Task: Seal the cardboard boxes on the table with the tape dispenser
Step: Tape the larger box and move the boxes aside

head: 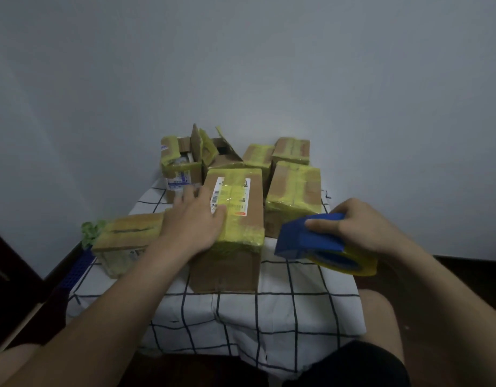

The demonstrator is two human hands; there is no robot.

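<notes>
White cloth (269, 317) with dark grid lines. Grey wall (241, 65) behind the cloth; blue perforated panel (80, 265) at the cloth's left edge, crumpled green wad (91, 230) just above it. Dark floor (470, 268) right of the cloth.

I note: my tape dispenser (308, 238) blue, its tape roll (361, 268) yellow; boxes (227, 266) brown, yellow-green taped; tablecloth (269, 317) white, dark-gridded.

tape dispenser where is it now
Head view, right side: the right hand grips the tape dispenser over the checked cloth, right of the front box.
</notes>
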